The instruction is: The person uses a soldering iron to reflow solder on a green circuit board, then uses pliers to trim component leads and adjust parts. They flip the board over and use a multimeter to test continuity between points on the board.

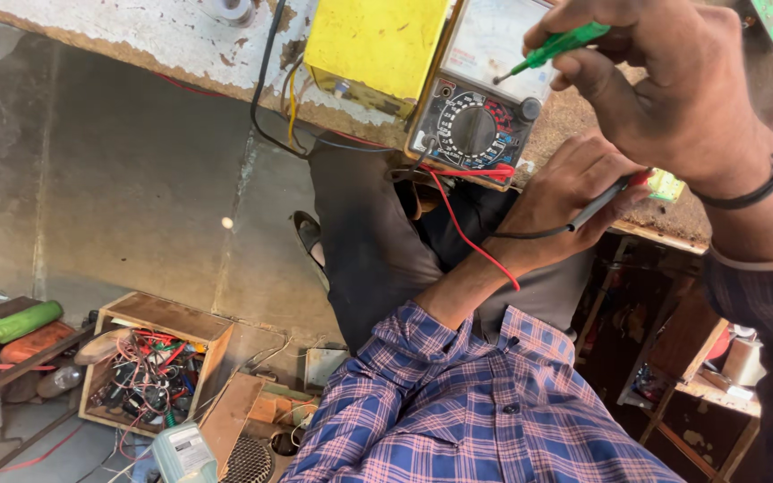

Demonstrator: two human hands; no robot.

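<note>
Head view, looking down past your plaid sleeves. Your right hand (673,85) is clenched around a green screwdriver (558,45), its tip touching the face of the analog multimeter (480,98). Your left hand (570,192) grips a black test probe (603,201), held just beside the meter's lower right corner. Red lead (467,234) and black lead both run from the meter's bottom edge toward that hand. Meter lies at the edge of the worn tabletop (136,40), touching a yellow box (376,45) on its left. Below, on the floor: a wooden crate (181,322) full of tangled wires, and a green bottle (18,324) well apart to its left.
</note>
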